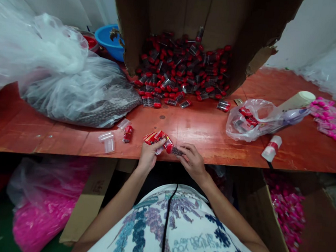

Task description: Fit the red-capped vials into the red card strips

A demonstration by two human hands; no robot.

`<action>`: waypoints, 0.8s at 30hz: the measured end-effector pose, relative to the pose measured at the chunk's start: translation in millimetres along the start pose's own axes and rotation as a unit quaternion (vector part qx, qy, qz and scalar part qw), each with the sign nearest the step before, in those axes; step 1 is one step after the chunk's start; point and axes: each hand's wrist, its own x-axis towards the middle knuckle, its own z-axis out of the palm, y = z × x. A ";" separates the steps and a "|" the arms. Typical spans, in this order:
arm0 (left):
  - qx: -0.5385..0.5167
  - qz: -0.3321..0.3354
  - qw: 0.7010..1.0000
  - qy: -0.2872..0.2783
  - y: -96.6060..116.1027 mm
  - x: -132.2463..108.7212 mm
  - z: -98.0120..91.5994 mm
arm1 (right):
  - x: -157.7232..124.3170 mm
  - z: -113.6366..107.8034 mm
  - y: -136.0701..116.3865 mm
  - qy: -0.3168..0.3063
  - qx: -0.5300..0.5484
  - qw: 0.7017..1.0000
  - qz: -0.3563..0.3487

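At the table's front edge, my left hand [149, 155] is closed on a small fan of red printed labels [154, 136]. My right hand [193, 161] pinches a small clear bottle [178, 151] filled with dark beads, its red cap pointing left against the labels. To the left of my hands stands a red banded bundle [127, 134], which looks like more labels. Beside it lie small clear plastic containers [109, 143]. Beyond my hands, many red-capped bottles [172, 79] spill out of a cardboard box [258, 35] lying open toward me.
A clear bag of dark beads [90, 94] lies on the left, near a blue basin [109, 41]. On the right are a plastic bag [236, 124], a white roll [272, 148] and pink items [329, 117]. Below the table are a pink-filled bag [46, 213] and an open box [277, 227].
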 end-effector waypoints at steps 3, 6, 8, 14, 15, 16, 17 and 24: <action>0.001 -0.015 1.000 -0.001 -0.2 -0.9 -0.5 | -0.3 0.6 -1.2 0.022 0.005 0.999 0.034; 0.009 -0.033 0.999 -0.005 1.3 -3.0 -0.2 | -2.1 2.6 -2.1 0.046 0.008 0.996 0.074; 0.016 -0.036 0.999 -0.011 2.9 -4.7 0.7 | -3.6 4.5 -2.8 0.056 0.009 0.995 0.086; 0.024 -0.012 0.999 -0.034 5.5 -8.0 6.1 | -4.4 11.3 -8.0 0.092 0.035 0.988 0.116; 0.025 -0.009 0.999 -0.035 5.4 -8.1 6.9 | -4.2 12.5 -9.0 0.097 0.048 0.986 0.130; 0.029 -0.005 0.999 -0.034 5.1 -8.0 7.6 | -4.2 13.8 -9.8 0.100 0.064 0.982 0.145; 0.036 -0.003 0.999 -0.033 4.8 -7.9 8.0 | -4.4 14.9 -10.2 0.102 0.078 0.979 0.160; 0.066 -0.019 0.997 -0.030 3.8 -8.0 6.4 | -9.0 18.4 -6.7 0.111 0.062 0.981 0.147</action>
